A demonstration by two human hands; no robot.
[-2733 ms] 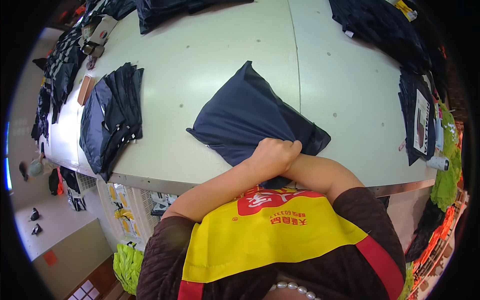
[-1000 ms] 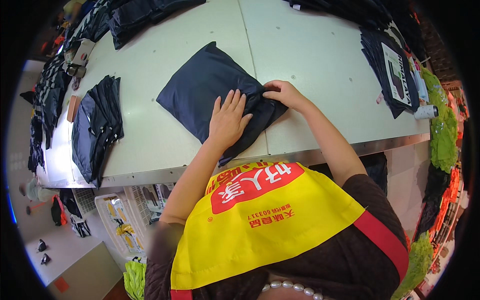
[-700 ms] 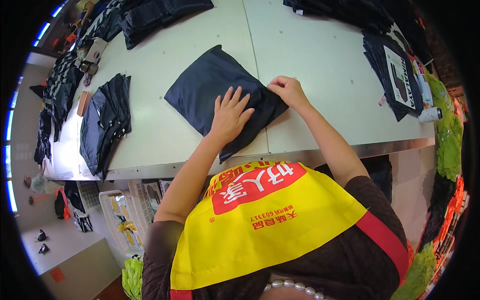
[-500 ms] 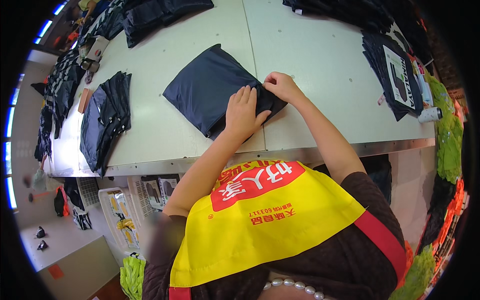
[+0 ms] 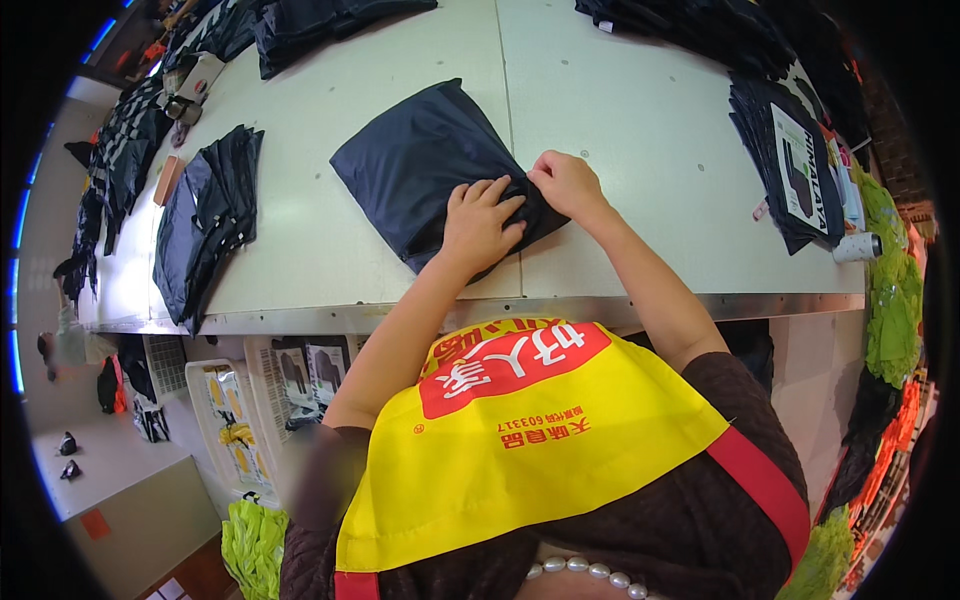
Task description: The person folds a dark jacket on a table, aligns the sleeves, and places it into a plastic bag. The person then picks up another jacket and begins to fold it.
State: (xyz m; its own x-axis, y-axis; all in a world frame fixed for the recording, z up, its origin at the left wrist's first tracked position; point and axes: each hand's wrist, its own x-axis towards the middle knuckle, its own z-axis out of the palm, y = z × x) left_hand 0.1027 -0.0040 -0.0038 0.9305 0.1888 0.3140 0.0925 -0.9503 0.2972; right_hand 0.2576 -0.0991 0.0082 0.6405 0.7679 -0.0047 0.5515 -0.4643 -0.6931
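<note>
A flat, squarish dark navy fabric bag (image 5: 415, 165) lies askew on the white table in front of me, its far corner pointing away. My left hand (image 5: 482, 222) rests on its near right part, fingers spread and slightly bent, pressing the cloth. At the bag's right edge, my right hand (image 5: 562, 186) pinches the fabric between thumb and forefinger. The fingertips hide exactly what lies in that pinch. Some creases run through the cloth between the two hands.
Dark folded fabric pieces (image 5: 208, 225) are stacked on the left. To the right, dark pieces with a printed card (image 5: 800, 165) lie beside a white thread spool (image 5: 857, 247). More dark bundles (image 5: 335, 28) line the far side. The metal table edge (image 5: 400, 317) runs before me; white baskets (image 5: 225, 425) stand below.
My left hand's fingers have bent and spread further apart, and the hand sits slightly nearer me. The right hand still pinches the bag's edge. The whole view has shifted slightly.
</note>
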